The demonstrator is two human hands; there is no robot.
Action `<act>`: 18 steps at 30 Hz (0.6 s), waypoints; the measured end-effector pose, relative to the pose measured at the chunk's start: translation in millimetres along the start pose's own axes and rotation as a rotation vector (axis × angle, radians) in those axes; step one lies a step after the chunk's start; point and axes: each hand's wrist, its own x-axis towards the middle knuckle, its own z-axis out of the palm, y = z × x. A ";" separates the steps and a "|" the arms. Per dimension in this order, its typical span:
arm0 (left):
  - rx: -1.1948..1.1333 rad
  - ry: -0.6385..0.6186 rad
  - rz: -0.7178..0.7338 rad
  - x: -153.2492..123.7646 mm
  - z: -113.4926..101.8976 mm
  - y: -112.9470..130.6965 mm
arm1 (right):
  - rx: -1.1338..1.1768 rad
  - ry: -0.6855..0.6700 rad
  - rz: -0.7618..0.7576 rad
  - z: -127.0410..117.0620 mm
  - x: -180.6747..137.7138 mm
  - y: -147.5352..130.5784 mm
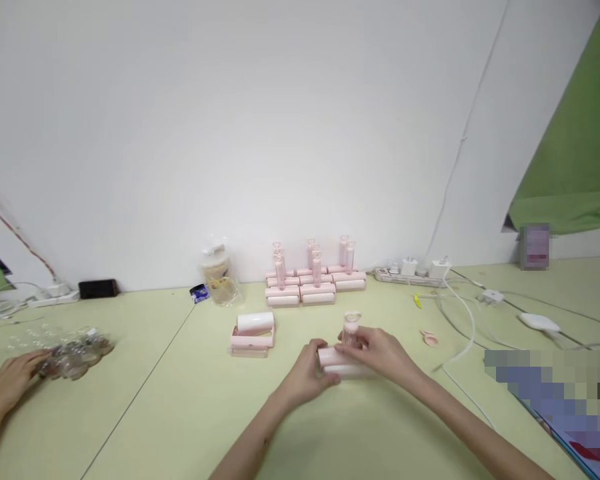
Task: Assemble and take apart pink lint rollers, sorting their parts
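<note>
Both my hands meet over a pink lint roller (336,360) lying on the pale green table (190,413). My left hand (305,375) grips the roller's left end, fingers curled round it. My right hand (380,353) closes over its right side, and the roller's clear pink handle (351,327) sticks up between my fingers. To the left lies another roller, white roll on a pink base (253,332). A small pink part (429,339) rests to the right of my right hand.
Finished pink rollers (313,283) are stacked against the wall. A clear jar in plastic (219,273), a power strip with chargers (413,272) and white cables (463,320) lie nearby. Another person's hand (10,383) touches a bag of clear parts (75,353) at far left.
</note>
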 end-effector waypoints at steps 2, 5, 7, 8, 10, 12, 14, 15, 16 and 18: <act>-0.002 0.005 0.013 5.8 -4.9 -0.1 | 0.092 0.072 0.019 -7.1 9.6 -2.4; -0.010 0.023 0.020 6.9 -6.4 -3.1 | 0.284 0.216 0.020 -25.5 7.9 -4.9; -0.021 0.106 0.038 3.8 -5.2 -2.9 | 0.428 0.293 0.002 -37.7 -3.8 -5.8; -0.068 0.186 0.053 1.5 -4.7 -1.0 | 0.468 0.300 -0.021 -42.1 -11.7 -5.9; -0.235 0.365 0.072 -5.0 -4.5 7.4 | 0.478 0.210 -0.139 -45.5 -28.5 -6.1; -0.463 0.372 0.025 -14.6 -5.3 19.7 | 0.437 0.011 -0.332 -41.9 -42.5 -5.8; -0.695 0.124 -0.120 -27.3 -5.9 30.8 | 0.294 -0.198 -0.529 -33.9 -50.7 -3.6; -0.787 -0.018 -0.195 -34.2 -5.8 34.2 | 0.175 -0.260 -0.596 -29.5 -52.1 -0.9; -0.866 -0.118 -0.269 -41.0 -5.2 35.9 | 0.037 -0.281 -0.626 -25.6 -51.8 3.4; -0.918 -0.120 -0.376 -52.3 -3.3 34.2 | -0.218 -0.226 -0.580 -21.0 -47.1 16.4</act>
